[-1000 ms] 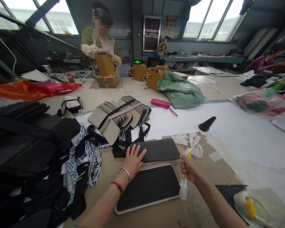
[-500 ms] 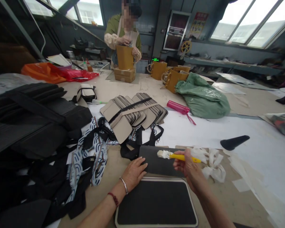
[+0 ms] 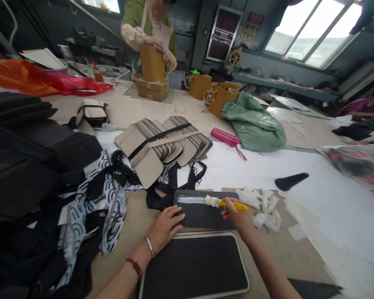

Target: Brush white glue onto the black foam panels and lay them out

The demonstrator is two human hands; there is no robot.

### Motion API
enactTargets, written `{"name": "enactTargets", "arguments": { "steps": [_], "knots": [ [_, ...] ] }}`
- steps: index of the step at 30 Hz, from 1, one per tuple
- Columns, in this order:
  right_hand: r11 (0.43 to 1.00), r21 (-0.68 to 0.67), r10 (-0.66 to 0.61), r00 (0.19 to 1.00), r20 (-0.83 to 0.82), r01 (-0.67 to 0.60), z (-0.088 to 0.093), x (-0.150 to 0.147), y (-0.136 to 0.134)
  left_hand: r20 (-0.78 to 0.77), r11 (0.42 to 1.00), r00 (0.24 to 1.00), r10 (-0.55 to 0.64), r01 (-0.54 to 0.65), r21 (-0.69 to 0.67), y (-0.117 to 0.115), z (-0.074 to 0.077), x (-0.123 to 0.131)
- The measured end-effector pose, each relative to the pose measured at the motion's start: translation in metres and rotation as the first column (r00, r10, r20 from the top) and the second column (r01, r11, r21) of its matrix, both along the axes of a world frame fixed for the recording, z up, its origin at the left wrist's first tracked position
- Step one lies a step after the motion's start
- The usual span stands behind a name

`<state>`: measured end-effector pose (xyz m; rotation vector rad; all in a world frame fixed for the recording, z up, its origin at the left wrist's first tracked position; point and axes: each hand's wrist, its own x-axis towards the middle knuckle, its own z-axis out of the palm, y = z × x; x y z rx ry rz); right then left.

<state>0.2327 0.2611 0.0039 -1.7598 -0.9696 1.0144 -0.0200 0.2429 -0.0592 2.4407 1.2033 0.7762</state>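
Note:
My right hand (image 3: 237,214) is closed round the yellow handle of a brush (image 3: 232,204). Its bristles, caked in white paste, touch a dark grey rectangular panel (image 3: 202,218). A streaky white band runs along the panel's upper left part, ending at the bristles. My left hand (image 3: 166,226) lies flat with fingers stretched, its fingertips on the panel's left edge. Nearer to me lies a larger black panel with a pale rim (image 3: 195,265), apparently on top of another one.
A fanned stack of beige pieces (image 3: 165,145) lies beyond the panel. Patterned straps (image 3: 112,207) and black fabric (image 3: 28,249) crowd the left. White crumpled strips (image 3: 264,207), a black tapered piece (image 3: 291,181) and a pink cylinder (image 3: 225,137) lie right. Across the table, a person (image 3: 151,31) handles a brown bag (image 3: 151,62).
The brush has come down onto the grey panel and left a white streak along it. My left hand stays at the panel's edge. The camera view has turned slightly right.

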Motion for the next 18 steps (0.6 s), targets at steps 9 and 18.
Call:
{"name": "enactTargets", "arguments": {
  "steps": [9, 18],
  "knots": [
    [0.962, 0.059, -0.271, 0.947, 0.17, 0.265, 0.026, 0.092, -0.026, -0.059, 0.992, 0.998, -0.014, 0.021, 0.126, 0.005, -0.011, -0.002],
    [0.911, 0.145, -0.413, 0.871, 0.267, 0.387, 0.124, 0.147, -0.167, -0.105, 0.98, 0.987, -0.121, 0.136, 0.145, 0.021, -0.025, -0.011]
  ]
}}
